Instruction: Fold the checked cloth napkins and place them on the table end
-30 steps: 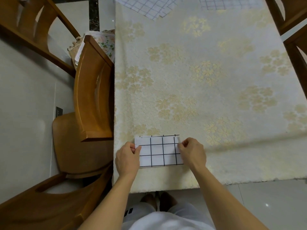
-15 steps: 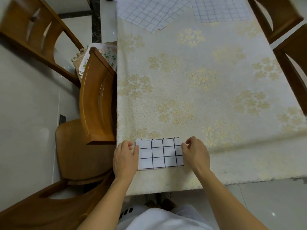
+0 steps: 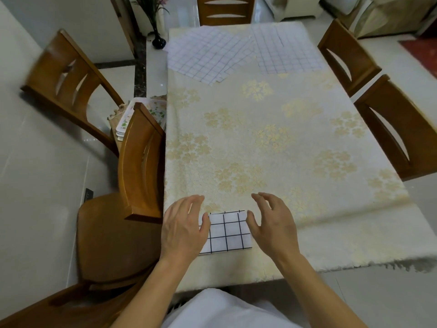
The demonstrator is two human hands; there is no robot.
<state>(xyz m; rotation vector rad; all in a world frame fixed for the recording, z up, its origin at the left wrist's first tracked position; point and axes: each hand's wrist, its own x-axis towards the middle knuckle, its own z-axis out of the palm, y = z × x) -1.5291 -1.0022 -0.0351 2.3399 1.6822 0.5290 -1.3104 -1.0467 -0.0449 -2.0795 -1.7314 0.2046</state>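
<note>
A small folded checked napkin, white with dark grid lines, lies flat on the near end of the table, which wears a cream cloth with gold flowers. My left hand hovers over its left edge, fingers spread and relaxed, holding nothing. My right hand hovers just off its right edge, fingers loosely bent, also holding nothing. Unfolded checked napkins lie overlapping at the far left end, and more unfolded napkins lie at the far right.
Wooden chairs surround the table: one close at the left, another further left, two on the right, one at the far end. A stack of floral trays sits on the left chair. A dark vase stands on the floor.
Both hands have let go of the folded napkin's side edges and lifted with fingers spread. The view has tilted up, so the far end of the table now shows.
</note>
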